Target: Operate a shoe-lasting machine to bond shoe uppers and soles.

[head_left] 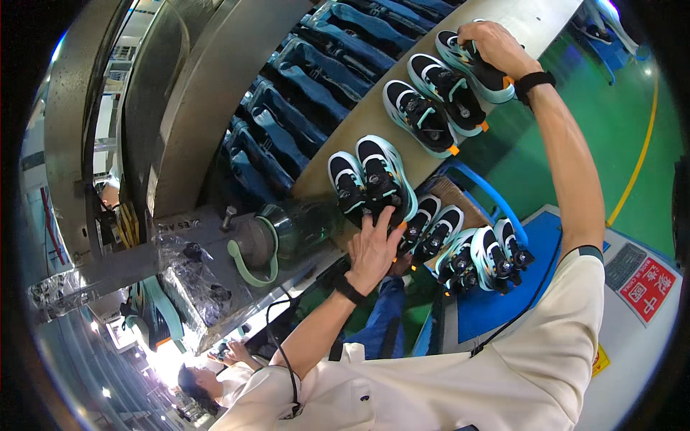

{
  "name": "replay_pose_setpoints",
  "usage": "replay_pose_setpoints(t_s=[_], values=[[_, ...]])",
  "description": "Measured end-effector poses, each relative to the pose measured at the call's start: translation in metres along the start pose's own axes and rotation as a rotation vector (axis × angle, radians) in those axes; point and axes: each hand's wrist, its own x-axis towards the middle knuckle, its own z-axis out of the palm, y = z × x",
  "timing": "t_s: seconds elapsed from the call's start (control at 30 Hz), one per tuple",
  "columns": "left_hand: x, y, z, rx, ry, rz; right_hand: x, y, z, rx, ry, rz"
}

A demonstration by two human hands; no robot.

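My left hand (374, 253) reaches to the heel ends of two black, white and mint sneakers, the left one (346, 181) and the right one (386, 169). Its fingers hook over their collars, and an orange heel tab shows by the thumb. Further right, my right hand (496, 49) is wrapped over the top of another such sneaker (467, 63), the last in a row on the beige ledge. Beside that one stand two more, a middle sneaker (447, 92) and a near sneaker (418, 118), toes pointing away from me.
Behind the beige ledge (496, 21) hang rows of dark blue curved pieces (302, 93). Below it, a blue-handled basket (496, 197) and a blue surface (471, 312) hold several similar sneakers (489, 258). Metal machinery (194, 100) rises at left. Another person (205, 384) works at lower left.
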Motion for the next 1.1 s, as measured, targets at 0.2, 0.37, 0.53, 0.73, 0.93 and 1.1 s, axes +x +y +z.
replay_pose_setpoints(t_s=[0.2, 0.37, 0.53, 0.73, 0.93, 1.1], values=[[0.000, -0.007, 0.009, -0.054, 0.154, -0.007, -0.018, -0.016, -0.008, 0.177, -0.074, -0.066], [0.000, -0.015, 0.016, -0.099, 0.201, 0.019, -0.047, -0.051, -0.031, 0.108, 0.166, 0.349], [-0.003, -0.014, 0.007, -0.170, 0.136, 0.026, -0.039, -0.106, -0.040, 0.143, 0.107, 0.079], [-0.033, -0.008, -0.012, -0.174, -0.019, -0.030, -0.026, -0.130, -0.013, 0.164, -0.121, -0.139], [-0.111, -0.013, -0.038, -0.296, -0.142, 0.134, -0.014, -0.145, -0.017, 0.067, -0.180, -0.019], [-0.186, -0.064, -0.092, -0.595, -0.704, 0.273, 0.027, -0.236, -0.126, 0.509, 0.073, 0.241]])
